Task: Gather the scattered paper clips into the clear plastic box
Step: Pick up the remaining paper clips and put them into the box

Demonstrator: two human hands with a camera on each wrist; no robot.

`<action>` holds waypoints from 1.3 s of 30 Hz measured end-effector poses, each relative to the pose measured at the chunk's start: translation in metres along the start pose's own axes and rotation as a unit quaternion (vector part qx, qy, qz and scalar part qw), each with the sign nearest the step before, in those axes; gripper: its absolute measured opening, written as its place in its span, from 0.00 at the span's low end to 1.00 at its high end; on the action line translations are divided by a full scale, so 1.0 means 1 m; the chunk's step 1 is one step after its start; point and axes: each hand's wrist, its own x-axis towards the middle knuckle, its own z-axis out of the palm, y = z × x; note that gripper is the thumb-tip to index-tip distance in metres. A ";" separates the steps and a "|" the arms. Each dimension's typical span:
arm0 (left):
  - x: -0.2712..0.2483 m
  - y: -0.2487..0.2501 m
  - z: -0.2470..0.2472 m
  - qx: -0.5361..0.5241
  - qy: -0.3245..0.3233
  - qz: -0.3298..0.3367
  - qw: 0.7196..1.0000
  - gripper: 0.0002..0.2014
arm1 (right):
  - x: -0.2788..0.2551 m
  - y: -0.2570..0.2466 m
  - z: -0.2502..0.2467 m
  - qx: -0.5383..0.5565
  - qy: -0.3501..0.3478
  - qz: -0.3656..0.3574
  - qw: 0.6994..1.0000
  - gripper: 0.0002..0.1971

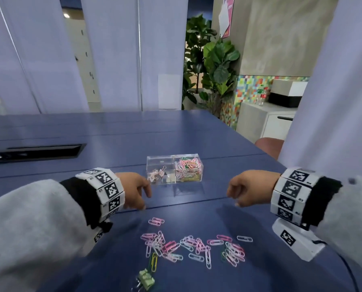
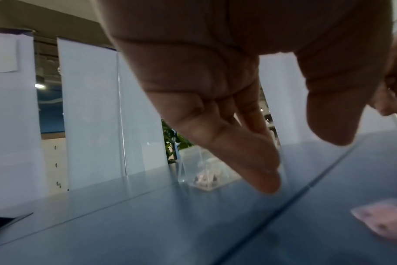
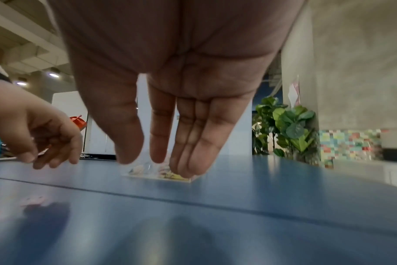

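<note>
Pastel pink, white and blue wire paper clips [image 1: 193,247] lie scattered on the dark blue table [image 1: 228,144], near its front edge. Beyond them stands the clear plastic two-compartment box [image 1: 174,169], its right half full of clips. Left hand [image 1: 133,190] and right hand [image 1: 250,187] hover above the table either side of the box, fingers relaxed and spread, holding nothing

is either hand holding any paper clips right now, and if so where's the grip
Nothing is held. The left hand and right hand hover open above the blue table, while the paper clips lie loose on it.
</note>
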 end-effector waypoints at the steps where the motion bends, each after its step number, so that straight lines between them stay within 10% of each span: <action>1: -0.005 -0.003 0.006 0.014 -0.016 -0.006 1.000 0.16 | -0.007 0.002 0.007 0.002 -0.017 0.006 1.000 0.17; 12: -0.022 0.007 0.044 0.117 -0.027 -0.001 0.993 0.29 | -0.036 0.002 0.063 -0.036 -0.065 0.081 0.994 0.23; 23: -0.020 0.014 0.047 0.084 -0.028 0.076 0.993 0.15 | -0.017 -0.047 0.069 0.019 -0.060 -0.041 0.997 0.19; 30: -0.025 0.017 0.046 0.044 -0.060 0.059 0.995 0.35 | -0.027 -0.049 0.065 -0.020 -0.083 -0.047 0.995 0.38; 39: -0.024 0.022 0.053 0.050 -0.050 0.091 0.993 0.19 | -0.021 -0.066 0.069 -0.013 -0.071 -0.120 0.990 0.17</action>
